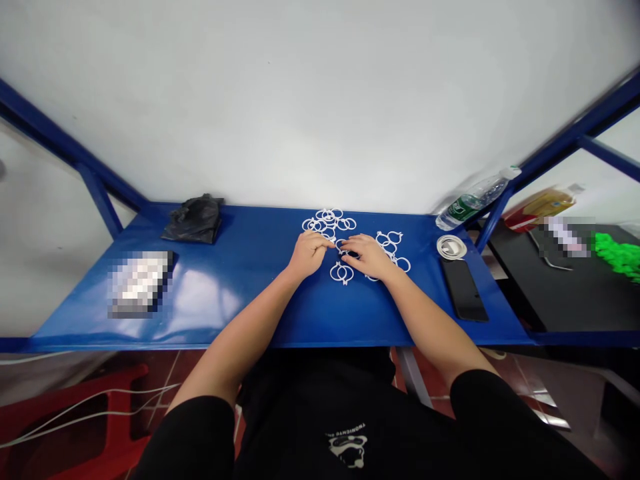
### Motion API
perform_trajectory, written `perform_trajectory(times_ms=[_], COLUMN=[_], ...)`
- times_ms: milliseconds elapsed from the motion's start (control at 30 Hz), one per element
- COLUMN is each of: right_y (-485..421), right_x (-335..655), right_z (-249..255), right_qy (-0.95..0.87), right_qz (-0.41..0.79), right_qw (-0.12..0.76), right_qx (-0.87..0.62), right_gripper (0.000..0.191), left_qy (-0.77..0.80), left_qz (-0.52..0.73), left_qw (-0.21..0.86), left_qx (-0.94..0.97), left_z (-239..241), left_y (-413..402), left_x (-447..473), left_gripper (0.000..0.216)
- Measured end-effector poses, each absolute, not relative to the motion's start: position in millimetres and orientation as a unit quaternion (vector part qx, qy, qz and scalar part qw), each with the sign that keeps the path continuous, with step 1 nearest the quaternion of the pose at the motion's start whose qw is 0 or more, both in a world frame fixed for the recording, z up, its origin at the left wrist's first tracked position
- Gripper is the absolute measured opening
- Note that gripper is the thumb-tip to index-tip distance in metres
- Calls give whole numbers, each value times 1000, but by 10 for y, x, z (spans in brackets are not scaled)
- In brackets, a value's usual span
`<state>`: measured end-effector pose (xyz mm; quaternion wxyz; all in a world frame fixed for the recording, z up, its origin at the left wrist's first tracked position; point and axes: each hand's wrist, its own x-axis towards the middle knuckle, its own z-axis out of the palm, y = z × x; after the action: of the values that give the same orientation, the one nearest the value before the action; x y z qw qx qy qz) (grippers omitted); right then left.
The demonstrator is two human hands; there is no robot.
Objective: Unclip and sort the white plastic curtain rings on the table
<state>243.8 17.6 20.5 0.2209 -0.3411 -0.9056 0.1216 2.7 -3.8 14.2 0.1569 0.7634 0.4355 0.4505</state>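
Read from the white ring near mid-worktop, with 12 o'clock toward the wall. On the blue worktop, between 9 and 10, a black bag, crumpled and opaque, contents hidden. Between 2 and 3, near the wall, a clear bottle with green label and white cap; level inside hard to make out. Farther out in the same direction, past the blue frame, a yellowish bottle, partly red, contents unclear.

Masked by coarse squares and impossible to identify: a dark-edged item between 8 and 9, and a smaller item far out at 3. Cut off at the 3 o'clock edge, a bright green bundle.

At 9, just beside the ring, the left hand, fingers curled, thumb and index tips together at the ring's edge. At 3, the right hand, back upward, fingers half bent and reaching toward the ring. Cannot tell whether gripped by either.

Overlapping rings at 12, a pair at 6, others at 3, partly hidden under the right hand and wrist. Beyond those, a white coil and a black phone.
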Motion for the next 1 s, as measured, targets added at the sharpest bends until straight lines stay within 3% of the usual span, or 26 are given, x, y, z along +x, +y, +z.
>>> perform_trajectory(times_ms=[200, 367, 467, 700, 833, 1000], right_y=[176, 183, 180, 203, 229, 230], right_x=[2450, 2408, 2395, 2469, 2426, 2376], right_z=[211, 154, 156, 208, 200, 179], right_qy=[-874, -884, -891, -874, -865, -869], right_qz=[90, 76, 91, 122, 107, 98], right_qw=[241, 127, 88, 127, 139, 130], right_qx=[-412, -443, -436, -452, -469, -467], right_gripper=[42, 64, 59, 32, 34, 49], left_qy=[400, 346, 318, 348, 448, 498], left_qz=[421, 377, 357, 390, 371, 338], left_qw=[210, 202, 218, 148, 82, 85], left_qx=[787, 835, 851, 840, 809, 794], left_z=[153, 170, 169, 121, 77, 27], left_y=[-157, -160, -153, -115, -70, -68], left_x=[132, 196, 195, 146, 109, 96], left_gripper=[37, 26, 31, 28, 28, 28])
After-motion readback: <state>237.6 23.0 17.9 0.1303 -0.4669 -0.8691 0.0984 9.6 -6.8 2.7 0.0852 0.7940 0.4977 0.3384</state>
